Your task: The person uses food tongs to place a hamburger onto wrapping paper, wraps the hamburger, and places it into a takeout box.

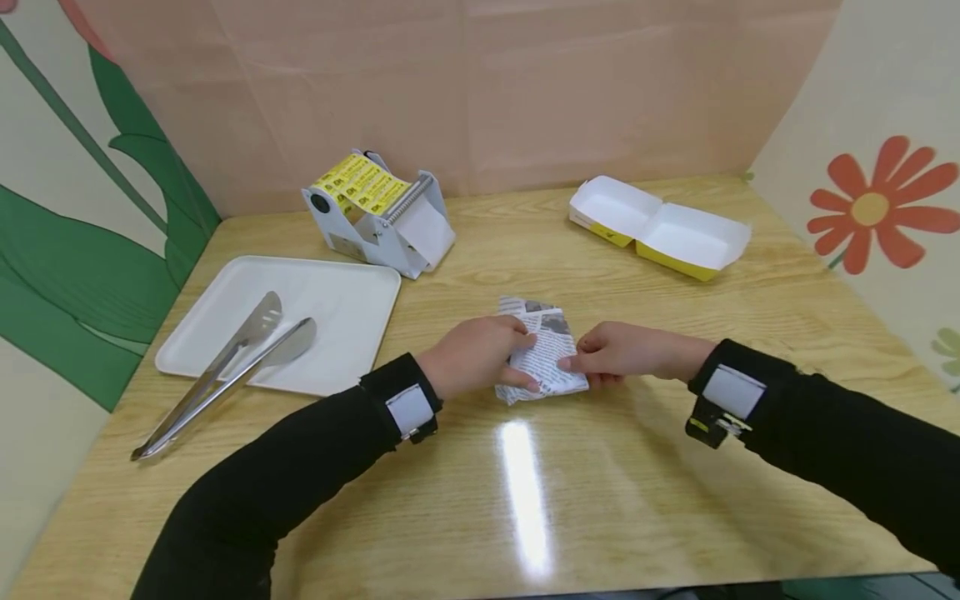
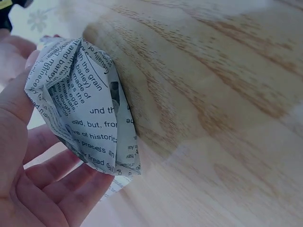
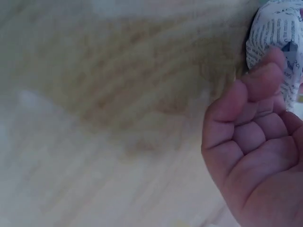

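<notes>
**Paper packet (image 1: 550, 357) held both sides, L + R**

Pkt = folded printed sheet, b/w text + grey pics, approx centre of wood table (image 1: 637, 508), in front of the person. L hand (image 1: 480, 354) grips its left side: thumb on one face, fingers bent round the other per L wrist cam. Folds + creased flap visible there, text partly legible ("the grain").

R hand (image 1: 626, 350) pinches the right edge near the lower corner, thumb on top; other fingers curled in toward palm. R wrist cam only gets part of the pkt, top right, blurry.

Surroundings: white tray (image 1: 360, 287) left, w/ metal tongs (image 1: 197, 392) lying across it, heads on tray, handle end past the near-left edge. Label dispenser (image 1: 390, 237) behind tray, loaded w/ yellow label roll (image 1: 360, 183). Open box (image 1: 693, 237), white inside, yellow outside, back right, well apart from pkt. Black sleeves (image 1: 300, 479), strap on each wrist (image 1: 411, 408).
</notes>
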Motion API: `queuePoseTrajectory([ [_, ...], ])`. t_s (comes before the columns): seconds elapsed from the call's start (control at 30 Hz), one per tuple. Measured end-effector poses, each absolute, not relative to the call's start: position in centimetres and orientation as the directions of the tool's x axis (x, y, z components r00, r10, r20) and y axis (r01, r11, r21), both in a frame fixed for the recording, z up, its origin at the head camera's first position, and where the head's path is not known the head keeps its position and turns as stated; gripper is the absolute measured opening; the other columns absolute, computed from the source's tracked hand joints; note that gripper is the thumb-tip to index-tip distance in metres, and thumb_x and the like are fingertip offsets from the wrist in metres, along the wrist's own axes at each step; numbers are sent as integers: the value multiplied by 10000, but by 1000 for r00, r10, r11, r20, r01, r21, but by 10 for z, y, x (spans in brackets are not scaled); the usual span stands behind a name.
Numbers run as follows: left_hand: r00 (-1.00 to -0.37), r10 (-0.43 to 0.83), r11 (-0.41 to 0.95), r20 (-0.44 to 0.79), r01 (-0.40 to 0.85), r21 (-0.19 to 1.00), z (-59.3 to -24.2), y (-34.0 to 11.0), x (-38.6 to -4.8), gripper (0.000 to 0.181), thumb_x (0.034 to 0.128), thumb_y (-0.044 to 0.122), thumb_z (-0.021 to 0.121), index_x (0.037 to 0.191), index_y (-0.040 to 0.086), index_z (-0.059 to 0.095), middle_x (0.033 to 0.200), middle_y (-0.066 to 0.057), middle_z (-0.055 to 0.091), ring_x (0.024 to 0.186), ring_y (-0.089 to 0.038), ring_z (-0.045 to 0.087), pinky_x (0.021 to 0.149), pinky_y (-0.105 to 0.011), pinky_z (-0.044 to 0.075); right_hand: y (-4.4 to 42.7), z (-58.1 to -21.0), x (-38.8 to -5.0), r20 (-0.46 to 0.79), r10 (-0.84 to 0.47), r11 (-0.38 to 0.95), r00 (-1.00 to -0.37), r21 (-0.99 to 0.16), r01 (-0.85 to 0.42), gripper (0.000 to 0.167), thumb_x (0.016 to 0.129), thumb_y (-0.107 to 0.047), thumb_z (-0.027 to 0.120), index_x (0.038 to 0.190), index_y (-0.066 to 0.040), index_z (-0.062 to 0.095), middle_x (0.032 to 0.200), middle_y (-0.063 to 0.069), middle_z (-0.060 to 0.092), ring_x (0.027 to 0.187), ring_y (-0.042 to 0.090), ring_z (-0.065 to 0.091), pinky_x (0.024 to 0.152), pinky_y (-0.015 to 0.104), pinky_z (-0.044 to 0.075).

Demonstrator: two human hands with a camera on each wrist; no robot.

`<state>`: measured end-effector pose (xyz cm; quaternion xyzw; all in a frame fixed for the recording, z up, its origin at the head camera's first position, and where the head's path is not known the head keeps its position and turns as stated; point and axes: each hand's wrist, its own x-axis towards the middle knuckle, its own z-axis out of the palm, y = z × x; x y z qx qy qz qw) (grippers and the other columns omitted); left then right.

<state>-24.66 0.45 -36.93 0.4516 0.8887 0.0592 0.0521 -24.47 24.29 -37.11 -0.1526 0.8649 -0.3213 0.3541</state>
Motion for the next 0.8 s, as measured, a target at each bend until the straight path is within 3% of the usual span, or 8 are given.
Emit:
queuePoseTrajectory([
  [0.2, -579, 814, 580, -44, 808, 105, -370, 4, -244, 681, 871, 548, 626, 1348, 65, 564, 1290, -97, 601, 1108, -170, 599, 904, -290, 493, 247, -374, -238, -572, -479, 701, -666, -706, 101, 304, 927, -292, 664, 734, -72, 582, 667, -5, 566, 608, 113, 478, 557, 231, 368],
  [0.4, -578, 812, 584, -84, 805, 109, -372, 5, -244, 841, 785, 614, 674, 1392, 54, 515, 1313, -89, 571, 1117, -157, 562, 943, -277, 461, 247, -372, -237, -564, -474, 692, -676, -714, 111, 283, 933, -261, 661, 746, -63, 585, 665, -2, 579, 602, 109, 480, 556, 231, 377],
  [0.6, -562, 821, 569, -106, 820, 61, -371, 10, -246, 787, 769, 535, 758, 1360, 55, 557, 1254, -76, 588, 1088, -161, 568, 946, -271, 456, 245, -373, -238, -557, -506, 694, -658, -716, 72, 244, 950, -215, 638, 768, -65, 575, 666, -8, 571, 605, 99, 488, 561, 221, 381],
  [0.8, -567, 814, 578, -127, 813, 74, -370, 9, -246, 760, 777, 495, 778, 1355, 51, 560, 1247, -76, 591, 1072, -161, 572, 939, -274, 458, 242, -371, -241, -522, -558, 711, -646, -702, -47, 226, 946, -218, 642, 806, -48, 591, 662, 2, 558, 608, 115, 493, 567, 222, 381],
])
